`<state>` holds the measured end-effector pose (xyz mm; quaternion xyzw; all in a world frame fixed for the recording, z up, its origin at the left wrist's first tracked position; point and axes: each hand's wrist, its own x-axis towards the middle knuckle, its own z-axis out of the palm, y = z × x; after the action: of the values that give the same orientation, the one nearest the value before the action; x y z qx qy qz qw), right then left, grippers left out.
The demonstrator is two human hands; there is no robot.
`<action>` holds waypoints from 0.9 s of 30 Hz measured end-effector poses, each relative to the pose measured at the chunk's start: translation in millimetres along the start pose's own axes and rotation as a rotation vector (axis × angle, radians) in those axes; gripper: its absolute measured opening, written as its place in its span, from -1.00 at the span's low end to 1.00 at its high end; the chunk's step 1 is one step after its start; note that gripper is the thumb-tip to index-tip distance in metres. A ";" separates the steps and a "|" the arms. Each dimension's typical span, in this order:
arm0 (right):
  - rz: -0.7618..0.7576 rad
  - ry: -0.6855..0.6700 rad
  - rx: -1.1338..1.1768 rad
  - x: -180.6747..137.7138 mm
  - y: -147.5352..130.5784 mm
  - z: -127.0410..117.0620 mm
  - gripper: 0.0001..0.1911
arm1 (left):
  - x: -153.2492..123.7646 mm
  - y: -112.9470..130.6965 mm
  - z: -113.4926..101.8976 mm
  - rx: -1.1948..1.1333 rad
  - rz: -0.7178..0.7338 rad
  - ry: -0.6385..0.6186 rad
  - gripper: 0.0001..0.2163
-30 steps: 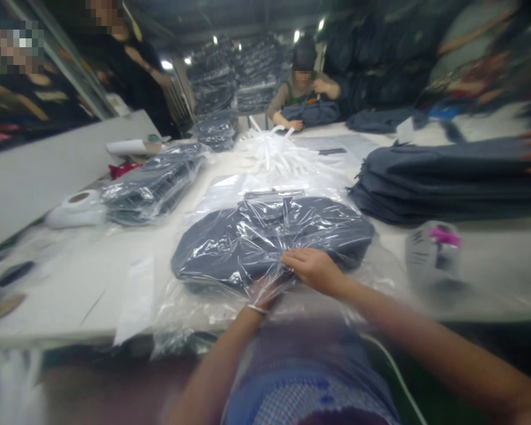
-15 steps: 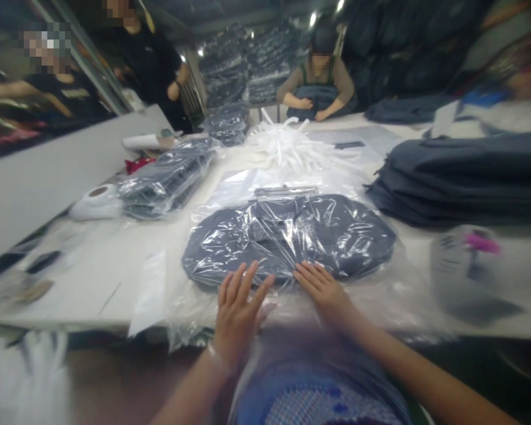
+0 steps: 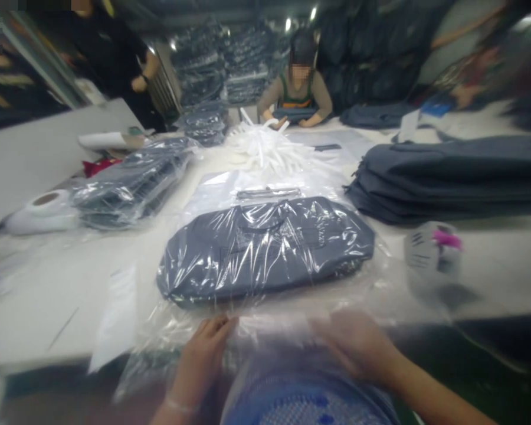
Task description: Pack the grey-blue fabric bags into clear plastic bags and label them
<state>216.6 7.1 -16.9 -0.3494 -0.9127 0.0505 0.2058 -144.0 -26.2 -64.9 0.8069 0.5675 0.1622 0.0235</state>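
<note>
A dark grey fabric bag (image 3: 269,254) lies flat inside a clear plastic bag (image 3: 274,324) in front of me, its handle showing through the shiny film. The loose end of the plastic reaches over the table's near edge. My left hand (image 3: 206,345) is at that end, its fingers closed on the film. To the other side, my right hand (image 3: 356,339) is at the same plastic edge, smeared by motion, so its fingers cannot be made out. Both hands are below the fabric bag, apart from it.
Wrapped bags (image 3: 128,183) lie at left beside a white roll (image 3: 46,206). White strips (image 3: 269,147) are heaped behind the bag. Stacked dark bags (image 3: 451,177) are at right, near a clear container with a pink item (image 3: 446,239). A co-worker (image 3: 298,94) sits opposite.
Both hands have moved off the bag's front edge towards me, to the plastic's loose end. The fingers of my left hand have closed. The view has turned slightly right.
</note>
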 end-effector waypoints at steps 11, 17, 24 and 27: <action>0.303 0.080 -0.430 102.3 104.6 11.8 -0.45 | 44.0 1.1 -73.1 -0.091 -0.032 -0.057 -0.74; 0.325 0.141 -0.476 83.6 106.5 21.9 -0.47 | 109.3 -43.1 -64.4 0.214 -0.044 0.342 -0.55; 0.449 0.238 -0.508 35.1 122.6 46.6 -0.41 | 89.0 -75.5 -2.8 0.244 -0.131 0.342 -0.39; 0.471 0.254 -0.478 22.8 125.3 59.6 -0.36 | 83.0 -76.4 6.1 0.230 -0.136 0.322 -0.37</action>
<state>254.1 119.3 -93.0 -0.5921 -0.7602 -0.1623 0.2126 -186.4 78.4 -68.1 0.7277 0.6319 0.2214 -0.1490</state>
